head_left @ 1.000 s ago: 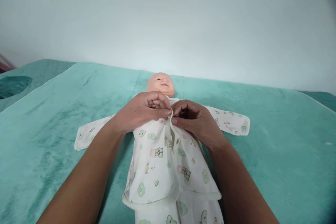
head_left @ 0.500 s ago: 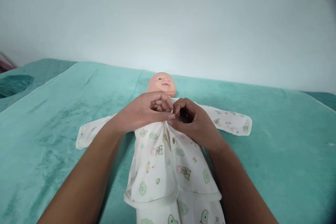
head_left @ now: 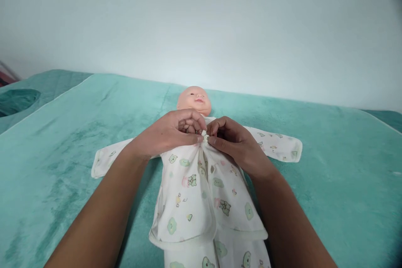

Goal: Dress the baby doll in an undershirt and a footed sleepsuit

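Left hand: fingers narrow, thumb and forefinger pinching the front edge of the shirt at the upper chest. Right hand: fingers narrow, pinching the same front just across from the left. Snap: one, pale, round, between the two thumb tips.

Shirt: one, white, long-sleeved, printed in green, pink and yellow; worn by the doll, sleeves spread to both sides, hem flared, front gathered into a fold below the hands. Doll: one, bald, lying face up; head out at the collar, torso within the shirt and covered by it. Trousers: white, matching print, below the hem, cut off by the lower edge of view.

Blanket: green, plush, pale-edged, under the doll. Wall: plain, pale, behind the blanket.
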Demonstrator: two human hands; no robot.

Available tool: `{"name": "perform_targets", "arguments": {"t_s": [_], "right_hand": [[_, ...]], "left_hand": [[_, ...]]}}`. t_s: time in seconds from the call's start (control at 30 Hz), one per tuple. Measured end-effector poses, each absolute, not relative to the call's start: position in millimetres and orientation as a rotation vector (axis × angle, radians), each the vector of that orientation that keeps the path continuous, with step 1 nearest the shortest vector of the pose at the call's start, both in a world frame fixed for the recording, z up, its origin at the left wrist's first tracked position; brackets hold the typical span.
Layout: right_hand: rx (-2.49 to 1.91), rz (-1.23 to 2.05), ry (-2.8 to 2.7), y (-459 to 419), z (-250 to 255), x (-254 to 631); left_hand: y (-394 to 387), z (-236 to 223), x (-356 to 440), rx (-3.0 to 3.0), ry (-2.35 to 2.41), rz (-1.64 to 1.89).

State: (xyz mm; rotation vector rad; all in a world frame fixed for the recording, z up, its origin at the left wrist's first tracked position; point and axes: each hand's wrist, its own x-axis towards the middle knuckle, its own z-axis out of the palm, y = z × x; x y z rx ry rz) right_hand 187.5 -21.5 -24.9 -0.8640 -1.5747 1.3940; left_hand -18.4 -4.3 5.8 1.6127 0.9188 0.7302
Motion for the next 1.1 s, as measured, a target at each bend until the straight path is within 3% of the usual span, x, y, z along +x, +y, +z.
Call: {"name": "perform_targets", "arguments": {"t_s": [0.4,0.63,0.8,1.1], "right_hand": [[-1.065,1.298,-1.668,-26,-13,188],[-1.509,1.063,-2.233,-58,25,184],[-1.558,0.868,-2.370,-68,30,179],[-1.228,1.617,-2.089,-44,11,206]], "left_hand": [[-4,9,-23,1.598,0.893,0.677],[-7,18,-30,1.710,0.816,0.337],[-13,24,-26,1.731,0.754,0.086],[-18,28,-19,1.784,0.835,0.058]]}}
